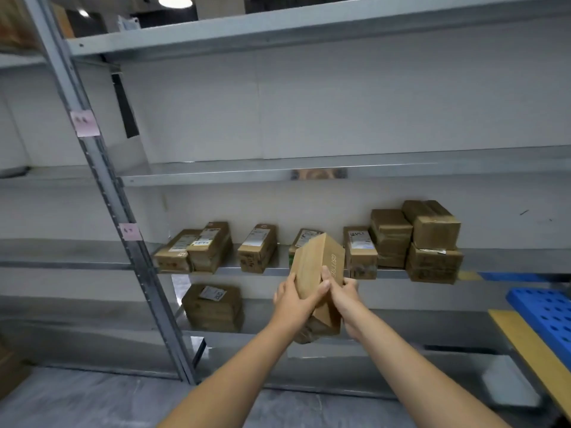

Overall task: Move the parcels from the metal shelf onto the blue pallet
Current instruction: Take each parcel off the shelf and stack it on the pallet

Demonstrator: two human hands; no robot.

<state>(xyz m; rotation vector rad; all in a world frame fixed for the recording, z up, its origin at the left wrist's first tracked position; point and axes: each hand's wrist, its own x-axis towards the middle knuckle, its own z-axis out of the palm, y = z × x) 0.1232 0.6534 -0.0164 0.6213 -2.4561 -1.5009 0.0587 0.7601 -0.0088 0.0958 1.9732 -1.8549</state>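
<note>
I hold a brown cardboard parcel (315, 267) on end, tilted, in front of the metal shelf (272, 270). My left hand (295, 301) grips its left face and my right hand (344, 296) grips its right side. Several more parcels sit in a row on the same shelf level: a pair at the left (194, 248), one (258, 247) near the middle, one (360, 251) just behind the held parcel, and two stacks at the right (432, 239). One parcel (213, 305) lies on the level below. A corner of the blue pallet (547, 310) shows at the right edge.
A grey upright post (102, 168) of the shelf runs diagonally at the left. The upper shelf levels (278, 173) hold nothing visible. A yellow-edged board (531, 347) lies beside the pallet. Grey floor (92, 400) spreads below.
</note>
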